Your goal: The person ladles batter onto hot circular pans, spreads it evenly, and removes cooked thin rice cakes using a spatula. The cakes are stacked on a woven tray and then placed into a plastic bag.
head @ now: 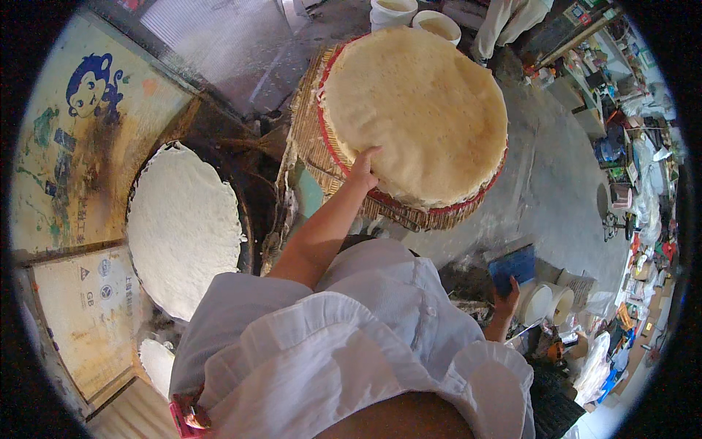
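A large round pale-golden flatbread [417, 110] lies on top in front of me, on a round woven base with a red rim [324, 129]. My left hand [364, 169] is at its near-left edge, one digit on the upper surface and the other fingers hidden. Low on the right, my right hand [505, 302] grips the edge of a dark-blue flat rectangular object [513, 269]; its exact kind is unclear. To my left, white dough [186, 230] covers a big round dark pan [245, 219].
Printed cardboard panels [82, 318] stand along the left side. White buckets [436, 24] are beyond the bread, near another person's trousered legs [507, 24]. More white tubs [536, 304] sit at right. Cluttered shelves [620, 148] line the far right. A smaller white round surface [158, 362] shows at lower left.
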The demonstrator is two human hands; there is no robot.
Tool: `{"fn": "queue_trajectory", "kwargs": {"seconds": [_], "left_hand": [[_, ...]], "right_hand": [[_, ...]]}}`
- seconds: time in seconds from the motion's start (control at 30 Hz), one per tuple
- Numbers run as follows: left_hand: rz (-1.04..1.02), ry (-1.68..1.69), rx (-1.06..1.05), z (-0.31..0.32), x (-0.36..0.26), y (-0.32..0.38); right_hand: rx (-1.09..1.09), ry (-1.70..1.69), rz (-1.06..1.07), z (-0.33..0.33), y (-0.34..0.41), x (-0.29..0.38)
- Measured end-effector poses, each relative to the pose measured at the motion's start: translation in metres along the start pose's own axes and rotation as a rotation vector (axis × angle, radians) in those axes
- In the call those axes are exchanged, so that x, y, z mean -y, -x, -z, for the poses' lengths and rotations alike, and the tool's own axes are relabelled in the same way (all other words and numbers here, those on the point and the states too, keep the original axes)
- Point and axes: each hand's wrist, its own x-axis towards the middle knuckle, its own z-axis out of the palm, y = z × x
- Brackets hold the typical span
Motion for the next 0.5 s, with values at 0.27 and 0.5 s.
{"fn": "queue_trajectory", "kwargs": {"seconds": [0.27, 0.5], "left_hand": [[0.036, -0.053, -0.073, -0.022, -0.011, 0.028], [-0.579, -0.564, -0.102, -0.070, -0.025, 0.024]], "right_hand": [[0.271, 0.625, 0.003, -0.008, 0.037, 0.059], [1.033, 1.648, 0.610, -0.159, 0.080, 0.066]]}}
